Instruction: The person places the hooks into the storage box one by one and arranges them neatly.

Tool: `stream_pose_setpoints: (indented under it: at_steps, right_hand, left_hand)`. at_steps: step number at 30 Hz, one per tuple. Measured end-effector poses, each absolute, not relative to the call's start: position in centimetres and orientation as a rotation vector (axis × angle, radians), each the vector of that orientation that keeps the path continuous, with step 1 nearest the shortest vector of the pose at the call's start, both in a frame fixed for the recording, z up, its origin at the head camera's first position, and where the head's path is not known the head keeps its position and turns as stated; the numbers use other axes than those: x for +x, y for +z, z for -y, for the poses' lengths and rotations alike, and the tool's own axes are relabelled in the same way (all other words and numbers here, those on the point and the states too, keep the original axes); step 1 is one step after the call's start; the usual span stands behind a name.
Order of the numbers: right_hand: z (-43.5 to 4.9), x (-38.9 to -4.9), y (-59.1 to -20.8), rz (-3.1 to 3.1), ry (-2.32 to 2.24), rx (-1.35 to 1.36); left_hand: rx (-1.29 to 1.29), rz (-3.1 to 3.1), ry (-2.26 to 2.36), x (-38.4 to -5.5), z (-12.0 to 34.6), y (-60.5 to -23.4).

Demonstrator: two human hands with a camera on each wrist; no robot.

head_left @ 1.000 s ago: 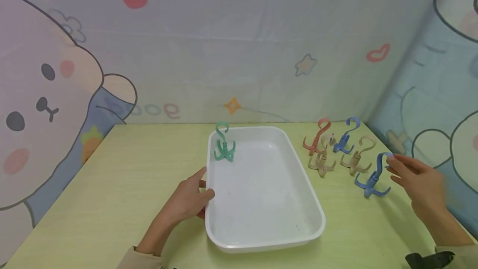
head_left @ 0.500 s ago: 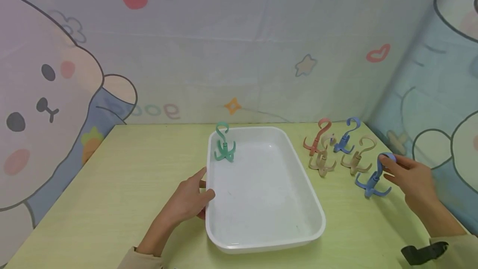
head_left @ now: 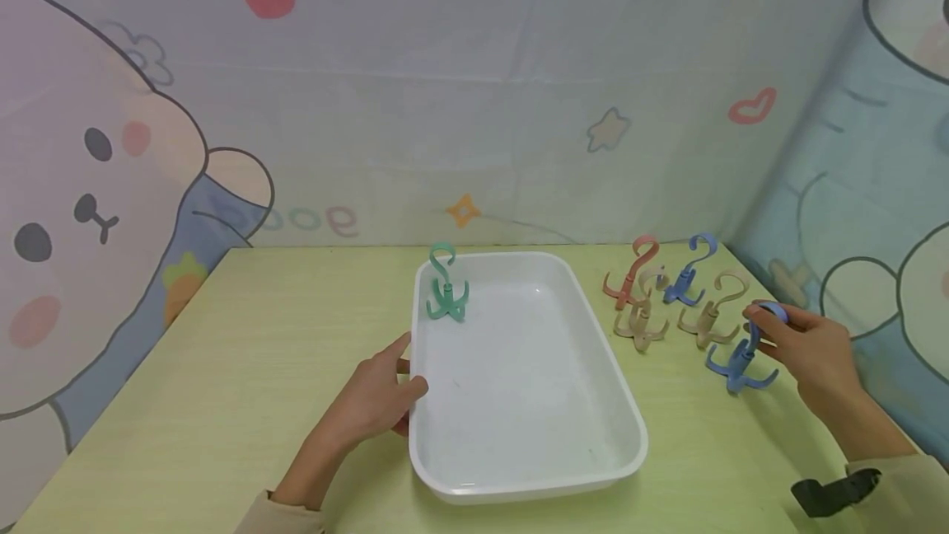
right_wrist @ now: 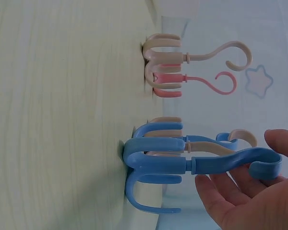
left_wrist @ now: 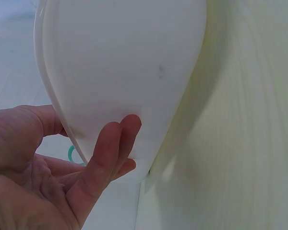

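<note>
My left hand [head_left: 374, 394] holds the long left side of a white tray [head_left: 528, 491]. Its thumb lies over the rim, and in the left wrist view the fingers [left_wrist: 105, 148] lie against the outer wall. At far right, my right hand [head_left: 815, 348] surrounds the top of a blue four-pronged hanging hook [head_left: 740, 365] standing on the table. In the right wrist view, thumb and fingers [right_wrist: 213, 194] lie on either side of its curved top with a gap between them. A green hook [head_left: 448, 302] of the same kind stands in the tray's far left corner.
Behind the near blue hook stand two beige hooks [head_left: 709, 322], a pink hook [head_left: 628, 283] and another blue hook [head_left: 683, 283], close together. The pale table [head_left: 259, 353] meets a printed cloth backdrop [head_left: 415, 105] at the back and right side.
My right hand has moved left, bringing its fingers around the near blue hook's curved top. That hook stays in place; my left hand and the tray look unchanged.
</note>
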State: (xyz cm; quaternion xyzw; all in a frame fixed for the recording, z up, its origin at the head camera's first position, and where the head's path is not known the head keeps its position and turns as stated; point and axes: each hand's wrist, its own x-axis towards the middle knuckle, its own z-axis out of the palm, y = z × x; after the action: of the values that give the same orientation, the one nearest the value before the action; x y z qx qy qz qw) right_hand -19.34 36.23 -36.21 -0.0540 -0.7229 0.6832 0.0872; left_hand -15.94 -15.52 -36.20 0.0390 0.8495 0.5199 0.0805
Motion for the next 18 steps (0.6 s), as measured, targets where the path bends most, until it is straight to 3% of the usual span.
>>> stream_pose_setpoints:
  at_steps: [18]
  right_hand:
    - [-36.08,-19.40,-36.41,2.162,2.054,-0.077]
  left_hand:
    - [0.132,-2.520,1.585,-15.97,15.69,-36.43]
